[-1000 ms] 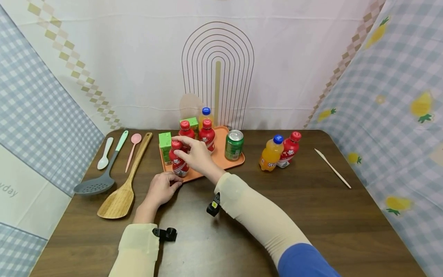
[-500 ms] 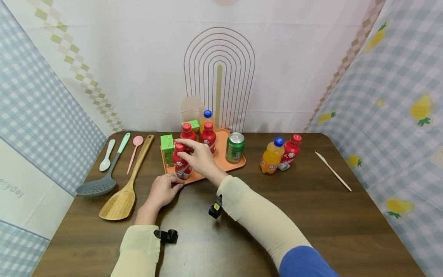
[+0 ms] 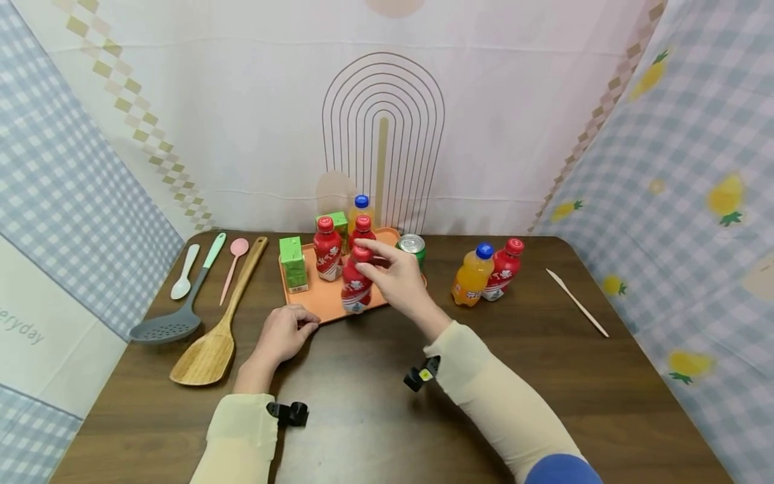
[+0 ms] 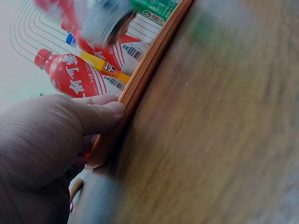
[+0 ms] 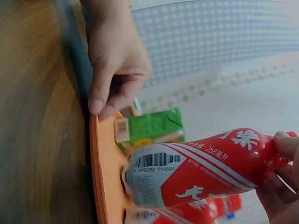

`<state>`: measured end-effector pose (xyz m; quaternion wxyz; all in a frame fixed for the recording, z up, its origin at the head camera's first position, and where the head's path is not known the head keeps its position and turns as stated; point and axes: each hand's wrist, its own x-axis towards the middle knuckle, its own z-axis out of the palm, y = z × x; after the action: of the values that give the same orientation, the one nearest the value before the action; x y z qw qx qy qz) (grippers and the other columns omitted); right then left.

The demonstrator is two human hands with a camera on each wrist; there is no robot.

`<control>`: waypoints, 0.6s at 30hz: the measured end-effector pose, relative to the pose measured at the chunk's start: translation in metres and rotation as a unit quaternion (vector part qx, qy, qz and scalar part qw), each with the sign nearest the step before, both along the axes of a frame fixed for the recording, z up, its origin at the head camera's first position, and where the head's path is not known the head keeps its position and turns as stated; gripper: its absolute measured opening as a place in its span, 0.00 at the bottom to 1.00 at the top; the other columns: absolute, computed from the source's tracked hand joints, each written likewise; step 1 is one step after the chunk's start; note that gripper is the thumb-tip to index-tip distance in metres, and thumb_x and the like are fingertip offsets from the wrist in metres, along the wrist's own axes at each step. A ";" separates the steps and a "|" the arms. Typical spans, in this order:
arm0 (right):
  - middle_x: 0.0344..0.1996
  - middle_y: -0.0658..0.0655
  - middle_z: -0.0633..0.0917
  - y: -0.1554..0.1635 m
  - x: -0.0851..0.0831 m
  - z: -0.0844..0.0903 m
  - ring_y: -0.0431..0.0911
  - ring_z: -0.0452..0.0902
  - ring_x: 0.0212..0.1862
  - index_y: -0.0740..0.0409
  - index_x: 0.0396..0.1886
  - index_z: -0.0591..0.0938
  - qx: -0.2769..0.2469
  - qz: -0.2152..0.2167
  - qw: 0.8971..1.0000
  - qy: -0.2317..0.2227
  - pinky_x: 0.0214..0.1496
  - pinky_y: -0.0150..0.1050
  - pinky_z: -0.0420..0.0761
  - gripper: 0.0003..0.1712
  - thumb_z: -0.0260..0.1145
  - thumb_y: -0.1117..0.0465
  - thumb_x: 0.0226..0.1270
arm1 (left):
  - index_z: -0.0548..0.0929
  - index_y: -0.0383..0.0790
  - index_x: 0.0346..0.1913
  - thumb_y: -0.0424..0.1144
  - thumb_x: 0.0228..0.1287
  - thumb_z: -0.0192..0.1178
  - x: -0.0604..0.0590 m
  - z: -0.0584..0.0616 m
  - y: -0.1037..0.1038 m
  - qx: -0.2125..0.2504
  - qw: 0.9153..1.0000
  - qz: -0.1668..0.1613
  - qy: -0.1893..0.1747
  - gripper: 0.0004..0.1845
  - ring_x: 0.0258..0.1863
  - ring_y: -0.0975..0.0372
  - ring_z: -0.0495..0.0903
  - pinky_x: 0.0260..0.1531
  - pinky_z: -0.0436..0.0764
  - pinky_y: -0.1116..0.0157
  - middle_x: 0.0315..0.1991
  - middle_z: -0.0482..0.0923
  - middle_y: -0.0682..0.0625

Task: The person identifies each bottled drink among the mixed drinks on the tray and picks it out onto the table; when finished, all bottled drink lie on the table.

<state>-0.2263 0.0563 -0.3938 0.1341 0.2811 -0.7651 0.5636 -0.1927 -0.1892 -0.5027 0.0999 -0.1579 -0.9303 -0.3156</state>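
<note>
My right hand (image 3: 399,279) grips a red drink bottle (image 3: 357,286) near its red cap. The bottle hangs slightly tilted over the front of the orange tray (image 3: 323,310); its underside shows in the left wrist view. At the tray's front-left rim, my left hand (image 3: 283,334) pinches the edge between thumb and fingers, and the thumb (image 4: 115,108) lies on that rim. On the tray stand another red bottle (image 3: 328,250), a green drink carton (image 3: 293,265), and, behind, a third red bottle (image 3: 363,225), an orange drink bottle and a second carton. My right hand partly hides a green can (image 3: 413,246).
Right of the tray stand an orange drink bottle (image 3: 471,279) and a red bottle (image 3: 504,267), side by side. A pale thin knife (image 3: 577,302) lies farther right. On the left lie a wooden turner (image 3: 211,349), a grey slotted turner (image 3: 166,327) and two spoons.
My right hand has carried the red bottle from the tray's front-left corner to the right, raising it off the tray. The left hand stays at the rim.
</note>
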 end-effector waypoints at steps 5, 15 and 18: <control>0.49 0.61 0.84 0.041 0.034 0.012 0.51 0.82 0.46 0.62 0.56 0.81 -0.010 -0.019 1.000 -0.019 0.47 0.46 0.81 0.21 0.67 0.69 0.63 | 0.89 0.46 0.30 0.33 0.56 0.69 0.000 -0.001 0.001 -0.002 1.000 0.001 -0.004 0.03 0.32 0.60 0.81 0.37 0.76 0.57 0.30 0.82 0.57; 0.48 0.67 0.83 0.131 0.077 0.009 0.43 0.81 0.45 0.71 0.54 0.79 0.002 -0.089 0.996 -0.015 0.46 0.32 0.79 0.22 0.67 0.77 0.58 | 0.89 0.45 0.31 0.33 0.57 0.69 0.003 0.000 0.002 0.006 1.000 0.006 -0.014 0.03 0.34 0.59 0.82 0.38 0.77 0.55 0.30 0.82 0.57; 0.47 0.71 0.82 0.155 0.079 0.007 0.40 0.80 0.44 0.73 0.54 0.78 -0.007 -0.117 0.993 -0.005 0.44 0.29 0.78 0.22 0.66 0.78 0.57 | 0.89 0.45 0.31 0.33 0.57 0.69 0.002 0.001 0.001 0.007 1.000 0.003 -0.008 0.03 0.35 0.58 0.82 0.39 0.77 0.55 0.31 0.83 0.56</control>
<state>-0.1475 0.2112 -0.3870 0.1972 0.1862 -0.7893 0.5509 -0.1911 -0.1883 -0.5015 0.0943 -0.1513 -0.9295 -0.3229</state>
